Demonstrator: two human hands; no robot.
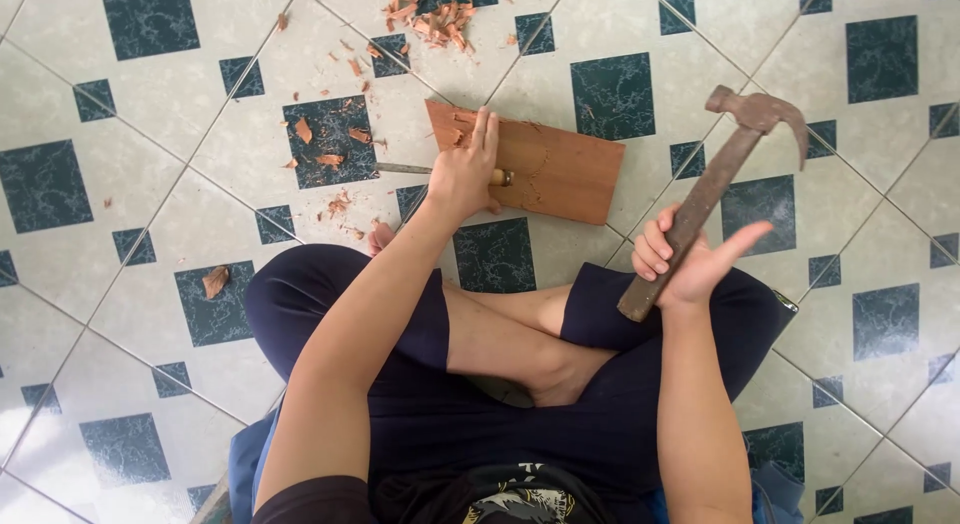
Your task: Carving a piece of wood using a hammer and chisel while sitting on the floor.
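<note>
— Left hand (462,174) clamps a chisel (420,169) flat against the wooden board (550,169) on the tiled floor (150,104), beside the shavings (435,22).
— Right hand (680,259) grips the raised hammer (715,179), forefinger out. Carving stage; next strike likely needs the handle's end squarely met.

Chisel (405,169) on board (560,174) — hammer (715,184) seemingly rightward

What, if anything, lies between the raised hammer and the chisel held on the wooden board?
Nothing visible does. The right hand holds the hammer up over bare floor tiles, right of the board. The left hand wraps the chisel, covering most of its handle, so only the handle's end shows toward the hammer.
</note>
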